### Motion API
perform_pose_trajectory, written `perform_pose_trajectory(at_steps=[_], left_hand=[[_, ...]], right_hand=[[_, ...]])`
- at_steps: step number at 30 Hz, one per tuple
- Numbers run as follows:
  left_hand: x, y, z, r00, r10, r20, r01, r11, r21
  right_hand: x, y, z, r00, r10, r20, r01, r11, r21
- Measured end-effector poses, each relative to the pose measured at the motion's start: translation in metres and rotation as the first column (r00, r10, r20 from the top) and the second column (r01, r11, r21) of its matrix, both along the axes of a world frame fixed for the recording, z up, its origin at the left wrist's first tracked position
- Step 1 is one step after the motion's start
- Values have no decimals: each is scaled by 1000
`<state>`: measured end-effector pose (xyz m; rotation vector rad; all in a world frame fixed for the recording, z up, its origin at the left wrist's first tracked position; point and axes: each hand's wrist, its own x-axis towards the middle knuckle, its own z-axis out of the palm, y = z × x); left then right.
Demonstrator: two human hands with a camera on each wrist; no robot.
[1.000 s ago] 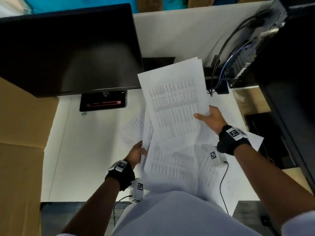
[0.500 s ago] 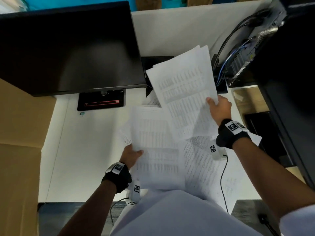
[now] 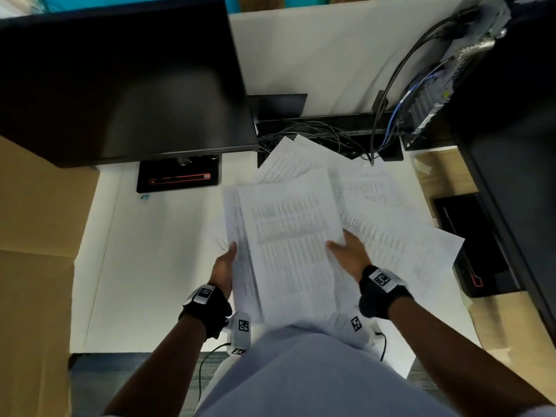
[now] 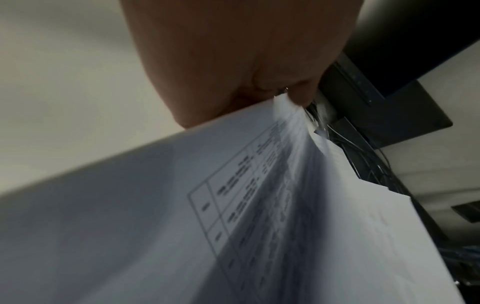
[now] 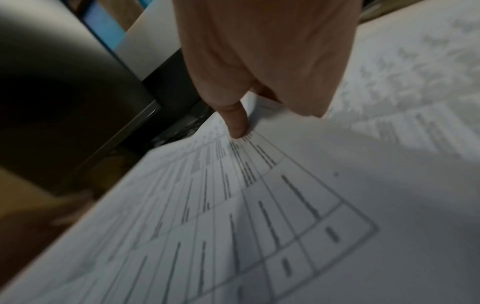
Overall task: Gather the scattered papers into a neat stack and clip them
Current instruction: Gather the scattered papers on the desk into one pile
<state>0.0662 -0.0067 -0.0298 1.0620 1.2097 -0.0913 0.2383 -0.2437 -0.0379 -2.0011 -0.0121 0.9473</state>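
A loose bundle of printed sheets (image 3: pixel 288 248) with tables of text hangs over the white desk (image 3: pixel 150 266), between both hands. My left hand (image 3: pixel 224 266) grips its left edge; in the left wrist view the left hand (image 4: pixel 259 86) pinches the sheets (image 4: pixel 233 205) at their top corner. My right hand (image 3: pixel 346 251) holds the right edge, thumb on top; in the right wrist view the right hand (image 5: pixel 249 115) has a finger pressed on the top printed sheet (image 5: pixel 259 205). More sheets (image 3: pixel 391 218) lie spread on the desk to the right and behind. No clip is in view.
A dark monitor (image 3: pixel 120 79) stands at the back left on its stand (image 3: pixel 179 177). Tangled cables (image 3: pixel 316 133) and a computer case (image 3: pixel 445 70) sit at the back right. A cardboard sheet (image 3: pixel 33 266) borders the desk's left side, a black unit (image 3: pixel 481 245) the right.
The right hand has brought its raised sheet down and leftward onto the bundle held by the left hand. Both hands now hold one bundle lower and closer together.
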Motion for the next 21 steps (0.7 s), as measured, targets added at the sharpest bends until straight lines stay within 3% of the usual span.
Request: perform_pose_trajectory(at_steps=[2,4,6,8,10,13,15,17,21], left_hand=[[7,-6,5,1000,-8,17,9,998,-55],[11,-8,4,999,-52,-6,53,998,40],[11,-7,2,994,-81,-75,92,985,143],[10,-2,0,991,-74,-112,96,975,202],[7,5,-4,988,-79,-131,110,961,254],[2,8,-8,991,-67,-118,96,959,266],[-1,7,-10,992,-66,-106,92,962,258],[-5,7,-16,994,-75,-85,94,964,247],[-8,5,-18,995,-72,-62,85,964,250]], right_hand=[[-15,13,-2,988,146,-48,-147,989,-23],[-24,20,3,928,345,-141,-348,937,-1],[-22,18,10,892,420,-169,-422,906,22],[-12,5,17,956,284,-72,-285,958,-10],[4,-22,13,991,78,113,-59,986,-158],[22,-71,0,889,-98,448,282,888,-364],[26,-95,-6,856,-227,465,430,811,-397],[27,-105,-13,889,-181,420,374,816,-441],[24,-99,-25,906,129,403,83,880,-468]])
